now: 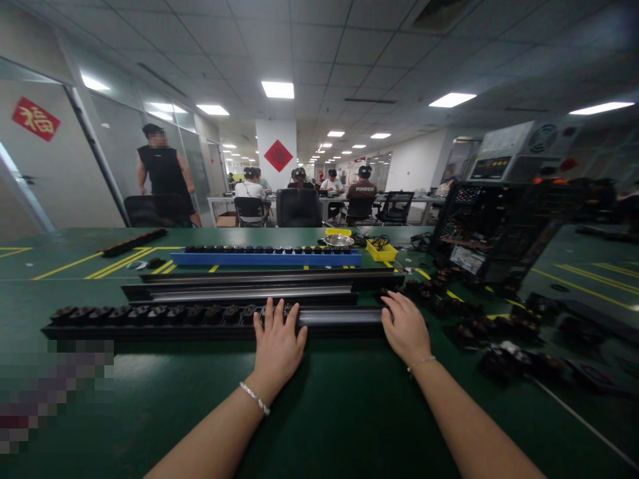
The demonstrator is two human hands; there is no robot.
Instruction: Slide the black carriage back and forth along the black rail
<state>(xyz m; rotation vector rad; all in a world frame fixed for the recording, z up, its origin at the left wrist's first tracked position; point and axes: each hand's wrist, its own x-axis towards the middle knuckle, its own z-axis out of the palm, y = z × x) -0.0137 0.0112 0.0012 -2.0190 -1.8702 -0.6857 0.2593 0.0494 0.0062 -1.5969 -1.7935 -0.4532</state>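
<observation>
A long black rail [344, 317] lies across the green table, with a row of small dark ribbed parts [156, 315] along its left and middle stretch. Its right stretch shows a bare, shiny channel. My left hand [279, 339] rests over the right end of that row, fingers spread, touching the last parts; the fingers partly cover them. At the rail's right end, my right hand [407, 329] has bent fingers over the far edge and the thumb at the near side. Its fingertips are partly hidden.
Behind lie more black rails [249, 291] and a blue rail [269, 258] carrying dark parts. A yellow tray [381, 251] and a metal dish [339, 239] stand farther back. Loose dark parts [469, 332] and an open computer case [474, 233] are at right. Several people sit beyond; one person [162, 166] stands left.
</observation>
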